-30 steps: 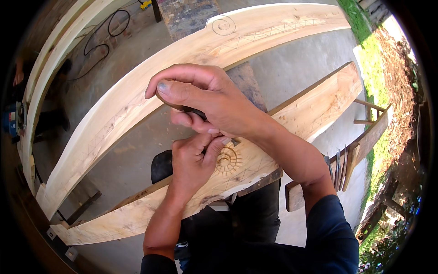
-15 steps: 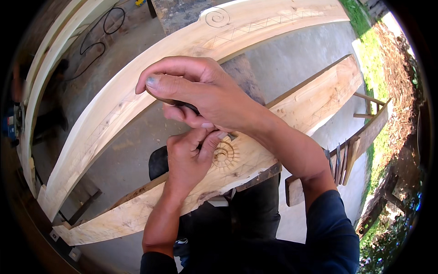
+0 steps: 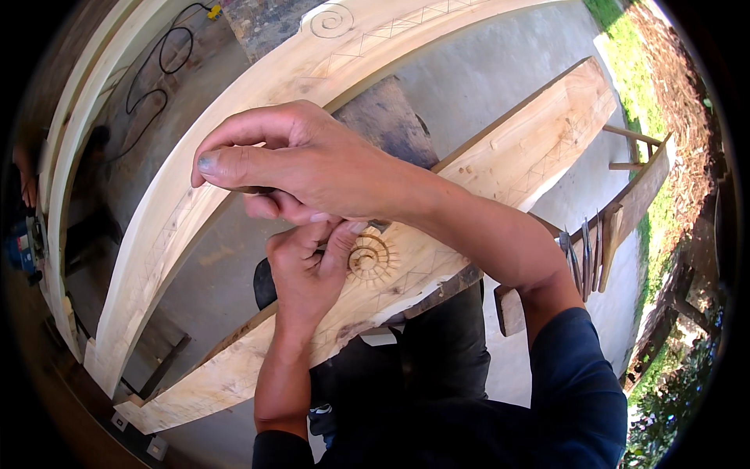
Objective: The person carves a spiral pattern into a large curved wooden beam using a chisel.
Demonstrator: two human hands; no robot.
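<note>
A curved wooden plank (image 3: pixel 500 180) lies across my lap, with a round spiral carving (image 3: pixel 371 258) cut into its face. My left hand (image 3: pixel 308 266) rests on the plank left of the carving, thumb and fingers pinched around the low end of a carving chisel (image 3: pixel 379 225). Only a bit of its dark metal shows, at the carving's upper edge. Above it, my right hand (image 3: pixel 297 160) is curled around the chisel's upper part, thumb pointing left. The handle is mostly hidden inside the fingers. Pencilled zigzag lines run along the plank's face.
A longer curved board (image 3: pixel 180 187) with a drawn spiral arches beyond my hands. Several slim carving tools (image 3: pixel 587 250) stand in a wooden rack at right. A blue power tool (image 3: pixel 23 246) and another person's hand (image 3: pixel 27 187) are at far left. A black cord (image 3: pixel 160 59) lies on the floor.
The whole view has shifted a little. My right hand has swung left and slightly down, while the chisel's metal end stays at the carving's upper edge. Both hands keep their hold.
</note>
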